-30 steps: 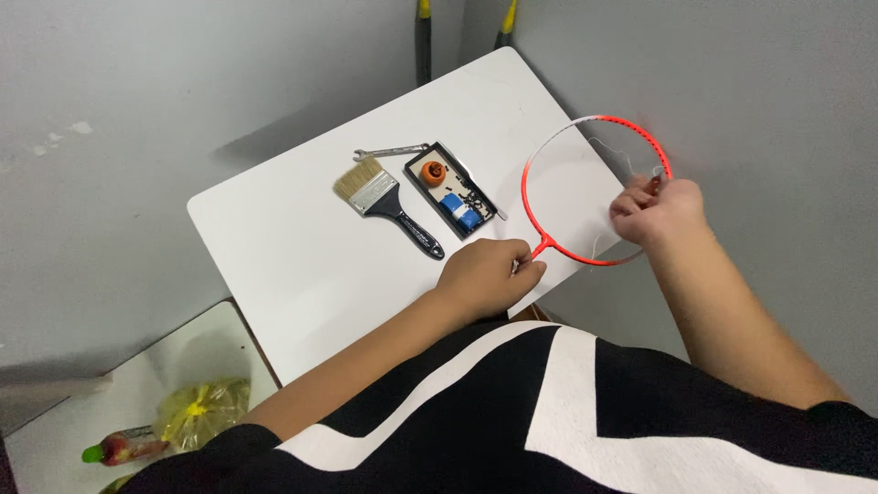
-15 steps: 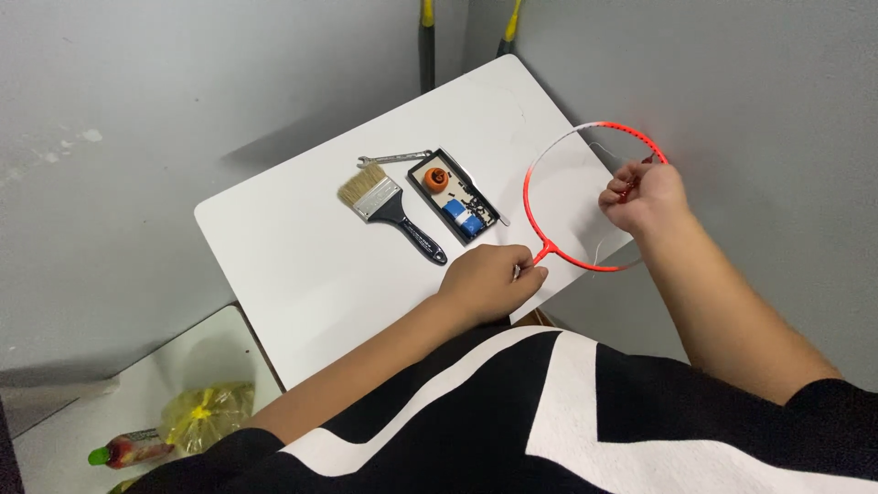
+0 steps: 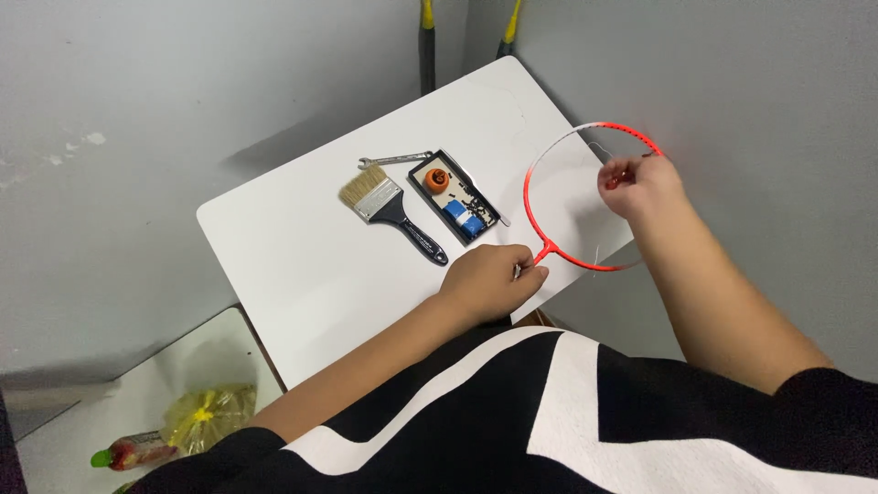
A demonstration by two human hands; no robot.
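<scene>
A red and white racket frame (image 3: 547, 160), with no strings that I can make out, is held over the right edge of the white table (image 3: 302, 265). My left hand (image 3: 489, 279) grips the racket's shaft just below the head, near the table's front edge. My right hand (image 3: 640, 183) pinches the frame's right rim, with a thin string or wire end beside the fingers. Left of the racket lie a paintbrush (image 3: 389, 212) with a black handle and a small black tray (image 3: 455, 206) holding an orange piece and a blue piece.
A small metal wrench (image 3: 395, 160) lies behind the tray. Two dark poles with yellow bands (image 3: 427, 41) lean in the wall corner. A lower white surface (image 3: 165, 393) at bottom left carries a yellow plastic bag and a bottle.
My right hand has slid up along the racket's rim toward its far side. The frame has tilted slightly with it. My left hand has stayed on the shaft.
</scene>
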